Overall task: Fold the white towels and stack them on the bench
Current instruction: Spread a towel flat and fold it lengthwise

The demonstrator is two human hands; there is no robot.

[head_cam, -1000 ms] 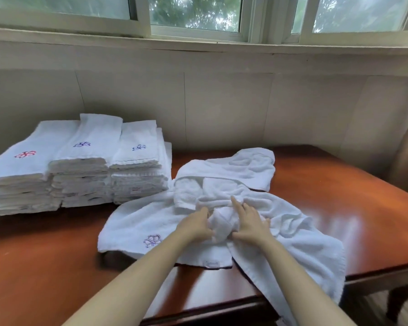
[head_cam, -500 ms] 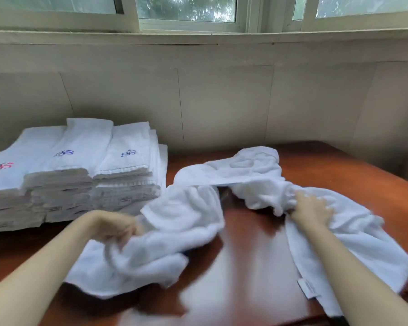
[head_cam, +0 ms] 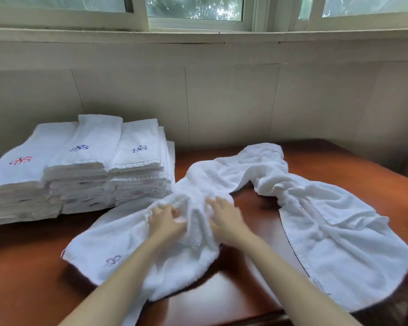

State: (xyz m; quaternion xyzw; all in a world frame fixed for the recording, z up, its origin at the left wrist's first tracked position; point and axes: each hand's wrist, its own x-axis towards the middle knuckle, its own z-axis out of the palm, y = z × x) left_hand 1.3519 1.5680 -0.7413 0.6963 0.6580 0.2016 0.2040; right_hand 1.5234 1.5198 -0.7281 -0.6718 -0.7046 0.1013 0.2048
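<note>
Where the reddish-brown wooden surface (head_cam: 353, 165) meets the pale panelled wall (head_cam: 222, 100), the following items are recorded.

Folded towels (head_cam: 80, 170) — three adjoining stacks at the far left of the surface, against the wall. The top towel of the leftmost stack bears a red embroidered mark (head_cam: 21, 160); the tops of the middle and right stacks bear blue ones. Small tags show along the near folded edges.

Near towel (head_cam: 127, 243) — white, unfolded, lying in front of the stacks and just touching their near right corner. A purple embroidered mark (head_cam: 113, 260) sits toward its near left corner. The middle is bunched into ridges; its near edge hangs over the front of the surface.

Left hand (head_cam: 166, 220) — resting on the bunched middle of the near towel, fingers curled into the cloth and gathering a fold of it.

Right hand (head_cam: 224, 217) — just beside the left, on the other side of the same ridge, fingers spread and pressed on the cloth; whether it pinches any cloth cannot be told, as the hand is blurred.

Second towel (head_cam: 327, 231) — white, rumpled, spread across the right half of the surface, its far end curling toward the near towel; its lower right edge overhangs the corner.

Window (head_cam: 198, 10) — above the wall ledge, foliage beyond the glass.
</note>
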